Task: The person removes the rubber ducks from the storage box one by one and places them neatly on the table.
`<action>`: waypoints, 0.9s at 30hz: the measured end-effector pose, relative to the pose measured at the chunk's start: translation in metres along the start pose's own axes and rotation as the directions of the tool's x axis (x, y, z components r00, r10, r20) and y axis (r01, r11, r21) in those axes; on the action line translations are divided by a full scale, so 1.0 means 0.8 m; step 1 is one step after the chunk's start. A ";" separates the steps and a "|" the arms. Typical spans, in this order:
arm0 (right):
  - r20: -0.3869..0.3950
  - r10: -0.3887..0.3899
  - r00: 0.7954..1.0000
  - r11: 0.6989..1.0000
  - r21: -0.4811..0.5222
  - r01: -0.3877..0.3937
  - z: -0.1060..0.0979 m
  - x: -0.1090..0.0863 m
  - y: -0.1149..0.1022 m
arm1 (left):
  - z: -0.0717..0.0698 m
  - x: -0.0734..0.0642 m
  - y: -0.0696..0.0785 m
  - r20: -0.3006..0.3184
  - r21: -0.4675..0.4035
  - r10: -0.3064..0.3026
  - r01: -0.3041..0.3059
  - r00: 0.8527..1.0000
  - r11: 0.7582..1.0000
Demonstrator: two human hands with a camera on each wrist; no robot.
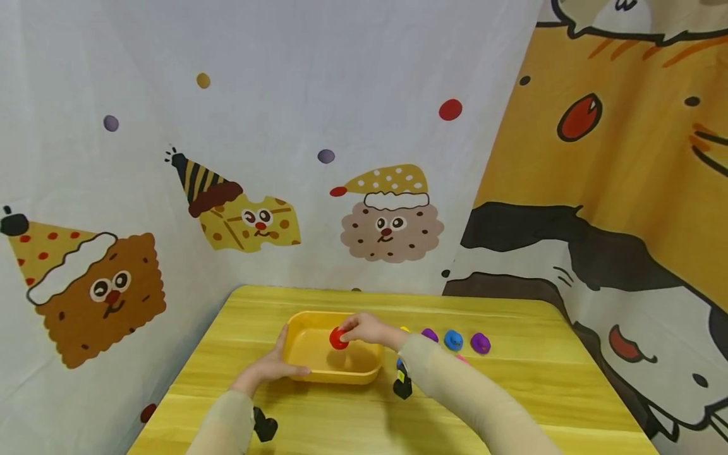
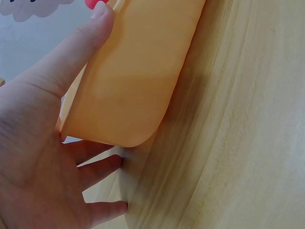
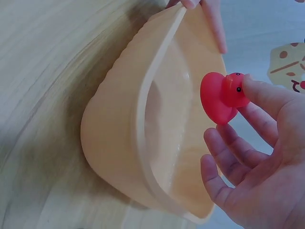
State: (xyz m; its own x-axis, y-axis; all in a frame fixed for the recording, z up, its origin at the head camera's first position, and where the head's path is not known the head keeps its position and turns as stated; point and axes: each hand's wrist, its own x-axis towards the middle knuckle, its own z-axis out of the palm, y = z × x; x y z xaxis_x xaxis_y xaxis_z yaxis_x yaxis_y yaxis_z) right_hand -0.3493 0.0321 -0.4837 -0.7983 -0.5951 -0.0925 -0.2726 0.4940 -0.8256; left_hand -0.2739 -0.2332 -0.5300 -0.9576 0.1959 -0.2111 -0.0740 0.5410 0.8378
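A yellow-orange plastic basin (image 1: 358, 378) stands on the table. My left hand (image 1: 272, 363) rests at its near left corner, the thumb (image 2: 78, 52) laid along the near rim and the fingers spread straight by the left end. Above the basin's interior, my right hand (image 1: 366, 328) pinches a red rubber duck (image 3: 220, 98) between thumb and fingers. The duck (image 1: 339, 338) hangs clear of the basin floor. In the right wrist view the right hand (image 3: 267, 157) has its lower fingers loosely bent below the duck.
Right of the basin sit several small ducks, among them a blue duck (image 1: 453, 340) and a purple duck (image 1: 480, 343). Others are partly hidden by the right forearm. The wood-grain table (image 1: 529, 379) meets a printed cloth (image 1: 284, 95) behind.
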 end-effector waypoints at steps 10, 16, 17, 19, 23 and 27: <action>-0.028 -0.022 0.999 1.000 -0.013 0.022 -0.025 -0.009 0.004 | -0.002 0.000 -0.002 0.011 -0.010 0.009 -0.009 1.000 1.000; -0.039 -0.009 0.999 1.000 -0.022 0.008 -0.041 -0.022 0.007 | -0.001 -0.001 0.000 0.021 -0.010 0.004 -0.004 1.000 1.000; -0.043 -0.006 0.999 1.000 -0.023 0.005 -0.044 -0.025 0.008 | -0.001 -0.001 0.001 0.022 -0.010 0.004 -0.004 1.000 1.000; -0.049 0.002 0.999 1.000 -0.025 -0.003 -0.051 -0.031 0.008 | -0.002 -0.001 0.002 0.024 -0.009 0.006 -0.005 1.000 1.000; -0.056 0.028 0.998 0.999 -0.040 -0.030 -0.066 -0.041 0.010 | -0.002 -0.001 0.005 0.026 -0.002 0.000 0.000 1.000 1.000; -0.063 0.041 0.997 0.999 -0.025 -0.043 -0.079 -0.052 0.013 | -0.001 -0.001 0.005 0.025 0.003 -0.013 0.013 1.000 1.000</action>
State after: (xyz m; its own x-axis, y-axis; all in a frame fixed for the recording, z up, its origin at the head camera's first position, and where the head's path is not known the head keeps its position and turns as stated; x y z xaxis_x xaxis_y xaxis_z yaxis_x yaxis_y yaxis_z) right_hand -0.3525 0.1023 -0.4536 -0.8411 -0.5332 -0.0909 -0.2516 0.5344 -0.8069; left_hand -0.2736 -0.2320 -0.5260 -0.9493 0.2096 -0.2342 -0.0851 0.5459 0.8335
